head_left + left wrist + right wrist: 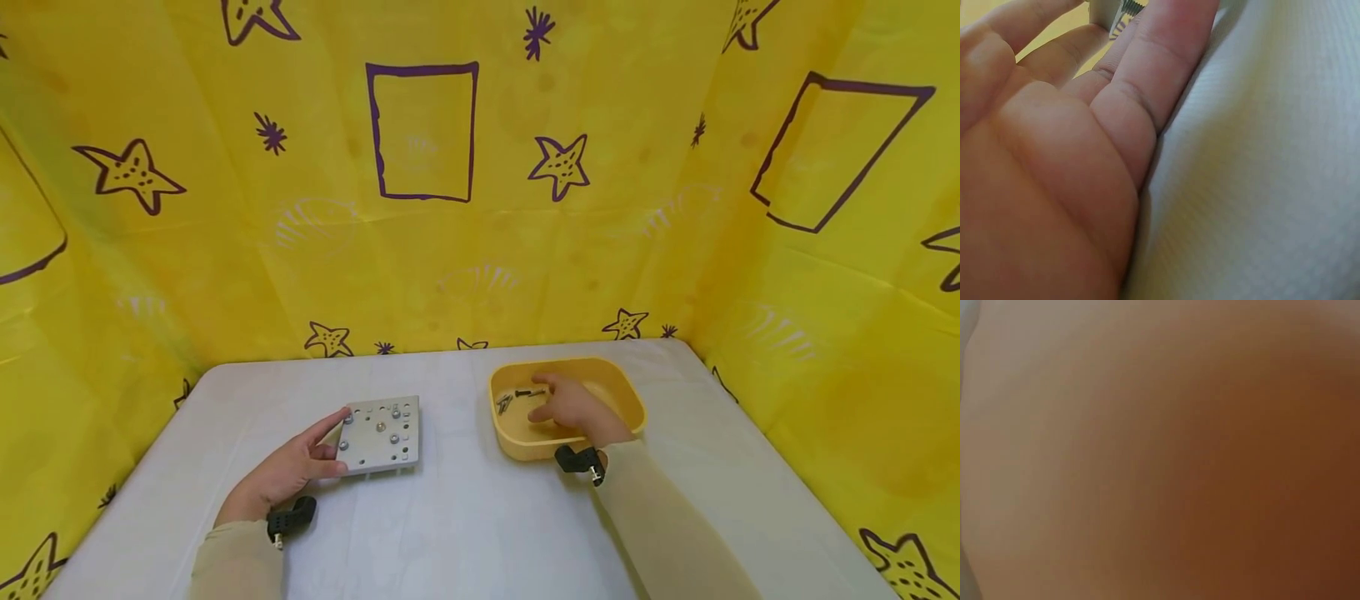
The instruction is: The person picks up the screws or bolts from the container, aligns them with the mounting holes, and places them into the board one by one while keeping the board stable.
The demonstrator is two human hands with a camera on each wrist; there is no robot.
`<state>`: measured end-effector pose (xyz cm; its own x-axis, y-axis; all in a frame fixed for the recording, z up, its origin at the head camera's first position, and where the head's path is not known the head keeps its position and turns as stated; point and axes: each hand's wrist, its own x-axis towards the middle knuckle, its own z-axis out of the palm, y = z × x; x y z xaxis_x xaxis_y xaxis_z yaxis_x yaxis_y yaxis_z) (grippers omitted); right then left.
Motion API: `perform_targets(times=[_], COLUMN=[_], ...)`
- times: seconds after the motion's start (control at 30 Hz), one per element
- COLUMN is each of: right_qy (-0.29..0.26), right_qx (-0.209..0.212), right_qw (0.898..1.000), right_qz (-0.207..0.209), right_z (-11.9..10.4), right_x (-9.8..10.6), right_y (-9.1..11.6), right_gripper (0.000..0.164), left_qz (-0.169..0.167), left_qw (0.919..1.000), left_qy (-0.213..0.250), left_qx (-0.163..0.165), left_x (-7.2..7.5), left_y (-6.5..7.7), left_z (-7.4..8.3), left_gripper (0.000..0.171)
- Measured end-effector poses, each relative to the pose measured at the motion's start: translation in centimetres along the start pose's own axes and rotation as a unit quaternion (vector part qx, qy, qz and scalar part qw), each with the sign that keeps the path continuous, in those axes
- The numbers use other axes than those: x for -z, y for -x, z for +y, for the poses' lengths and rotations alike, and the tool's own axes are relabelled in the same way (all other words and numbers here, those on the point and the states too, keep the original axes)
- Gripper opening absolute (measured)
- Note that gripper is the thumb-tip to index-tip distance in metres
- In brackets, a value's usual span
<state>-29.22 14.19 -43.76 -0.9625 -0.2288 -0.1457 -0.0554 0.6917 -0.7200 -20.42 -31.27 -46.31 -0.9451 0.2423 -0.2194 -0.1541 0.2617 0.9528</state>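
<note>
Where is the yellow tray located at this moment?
In the head view, the yellow tray stands right of the perforated plate on the white table, with the right hand inside it.

A table (450,525) spans the lower frame. Left of centre is a plate (369,450), the left hand (292,461) at its left edge; right of centre, a tub (521,448) with screws (504,404) and the right hand (573,407) inside. Behind, a curtain (480,242).

Yellow star-printed cloth walls (420,250); pale cloth-covered table (465,533).
</note>
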Motion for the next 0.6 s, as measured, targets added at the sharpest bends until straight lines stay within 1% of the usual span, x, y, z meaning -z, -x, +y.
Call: perform_targets(times=[0.17,0.27,0.37,0.4,0.5,0.6], right_qy=[0.053,0.089,0.115,0.122,0.131,0.129], right_qx=[0.030,0.029,0.030,0.032,0.041,0.044], right_qw=[0.998,0.996,0.993,0.992,0.991,0.991], right_qz=[-0.003,-0.005,-0.002,-0.001,0.006,0.013], right_z=[0.31,0.44,0.49,0.50,0.48,0.48], right_x=[-0.36,-0.51,-0.57,-0.58,-0.55,-0.53], right_y=[-0.28,-0.32,-0.38,-0.42,-0.52,-0.65], right_gripper=[0.069,0.067,0.065,0.064,0.057,0.049], left_qz=[-0.002,-0.006,-0.016,-0.015,-0.014,-0.008], left_qw=[1.0000,1.0000,0.9998,0.9999,0.9998,0.9999], left_qy=[-0.001,0.005,0.000,-0.001,-0.010,-0.011], left_qx=[-0.001,-0.001,-0.008,-0.007,-0.007,-0.002], left_x=[0.09,0.09,0.12,0.10,0.11,0.08], left_y=[-0.07,-0.11,-0.17,-0.19,-0.25,-0.26], left_z=[0.00,0.02,0.03,0.05,0.05,0.06], left_gripper=[0.100,0.100,0.100,0.100,0.100,0.101])
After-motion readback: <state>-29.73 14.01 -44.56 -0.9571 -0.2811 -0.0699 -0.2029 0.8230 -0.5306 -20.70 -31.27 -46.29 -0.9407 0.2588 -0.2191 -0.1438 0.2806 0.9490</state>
